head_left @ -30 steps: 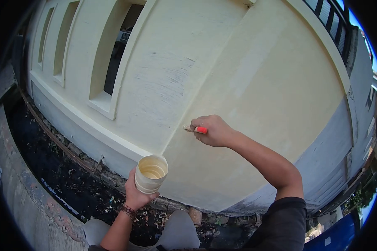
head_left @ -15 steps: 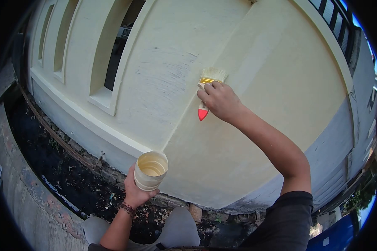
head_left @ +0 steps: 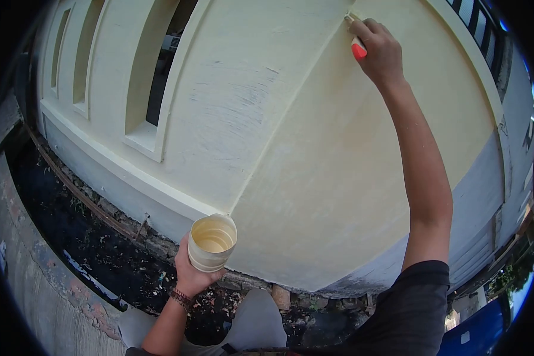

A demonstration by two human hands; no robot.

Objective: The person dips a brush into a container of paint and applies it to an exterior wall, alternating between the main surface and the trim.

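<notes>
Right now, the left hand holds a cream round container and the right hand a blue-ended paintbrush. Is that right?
Blue is wrong: the head view shows the right hand holding a red-ended paintbrush; the left hand holds the cream round container.

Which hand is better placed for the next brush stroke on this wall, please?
Probably the right hand: it holds the brush high at the wall, while the left hand is occupied holding the cup.

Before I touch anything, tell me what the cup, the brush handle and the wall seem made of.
Cup: probably thin plastic, cream with a slight sheen; ribbed side and uneven rim suggest it.
Brush handle: wood or plastic, can't tell which; its red end looks smooth and painted.
Wall: apparently plaster, mostly matte cream paint; the smooth, seamless face suggests it.
</notes>
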